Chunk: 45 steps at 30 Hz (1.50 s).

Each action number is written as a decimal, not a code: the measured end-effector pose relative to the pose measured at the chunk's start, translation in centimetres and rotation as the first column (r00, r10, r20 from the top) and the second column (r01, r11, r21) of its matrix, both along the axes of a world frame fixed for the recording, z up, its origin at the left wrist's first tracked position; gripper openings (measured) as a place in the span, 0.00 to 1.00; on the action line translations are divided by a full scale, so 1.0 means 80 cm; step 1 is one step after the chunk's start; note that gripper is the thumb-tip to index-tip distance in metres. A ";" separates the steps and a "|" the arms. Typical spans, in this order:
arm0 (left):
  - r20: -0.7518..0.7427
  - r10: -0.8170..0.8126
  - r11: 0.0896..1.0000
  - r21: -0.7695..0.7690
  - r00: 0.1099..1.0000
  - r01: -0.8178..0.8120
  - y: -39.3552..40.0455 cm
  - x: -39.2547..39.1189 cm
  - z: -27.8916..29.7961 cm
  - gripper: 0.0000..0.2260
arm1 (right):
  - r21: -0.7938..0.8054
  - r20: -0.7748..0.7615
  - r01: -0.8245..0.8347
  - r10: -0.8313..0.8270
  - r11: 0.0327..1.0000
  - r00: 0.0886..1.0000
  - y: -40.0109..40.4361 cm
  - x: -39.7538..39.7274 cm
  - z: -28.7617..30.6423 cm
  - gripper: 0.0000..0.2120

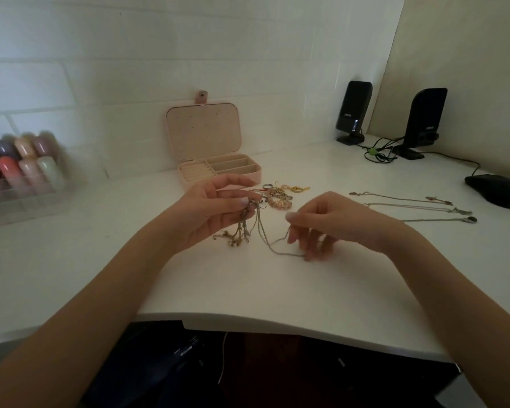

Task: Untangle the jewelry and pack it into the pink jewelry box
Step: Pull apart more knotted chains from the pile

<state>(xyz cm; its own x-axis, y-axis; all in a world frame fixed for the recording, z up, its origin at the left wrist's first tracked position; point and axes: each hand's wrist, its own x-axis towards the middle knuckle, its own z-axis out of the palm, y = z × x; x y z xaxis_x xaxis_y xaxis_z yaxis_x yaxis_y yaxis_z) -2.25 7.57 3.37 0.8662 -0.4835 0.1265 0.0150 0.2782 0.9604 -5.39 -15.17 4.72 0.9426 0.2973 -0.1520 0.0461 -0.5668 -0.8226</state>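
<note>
- L hand point(215, 207) pinches tangled chain bunch point(242, 228), lifted just above white desk point(248, 284).
- R hand point(321, 225) pinches one chain strand point(273, 244) from it.
- 1 pink jewelry box point(218, 169), lid open, behind.
- 3 necklaces point(409, 206) laid out at right; pile point(280, 197) near box, count unclear.

two black speakers point(354, 111) and a mouse point(496, 190) right, blurred bottles in a clear organizer point(21, 172) left.

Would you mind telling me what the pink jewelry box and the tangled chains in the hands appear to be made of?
Pink jewelry box: probably faux leather or plastic outside, matte and smooth; the beige lining looks like soft velvety fabric, though that is uncertain. Tangled chains: fine metal links, silver and gold toned with small glints; whether plated or solid cannot be told.
</note>
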 end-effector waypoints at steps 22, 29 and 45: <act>0.165 -0.020 0.943 0.331 0.986 -0.036 -0.003 0.005 -0.008 0.09 | 0.507 0.086 0.063 -0.123 0.859 0.989 0.053 0.007 -0.024 0.04; 0.150 0.019 0.928 0.366 0.989 -0.074 -0.006 0.007 -0.012 0.06 | 0.781 -0.245 0.210 -0.022 0.588 0.969 0.056 0.008 -0.024 0.07; 0.359 0.192 0.884 0.341 0.913 -0.320 -0.008 0.001 -0.010 0.09 | 0.285 0.134 0.110 -0.154 0.952 0.979 0.046 0.000 -0.027 0.07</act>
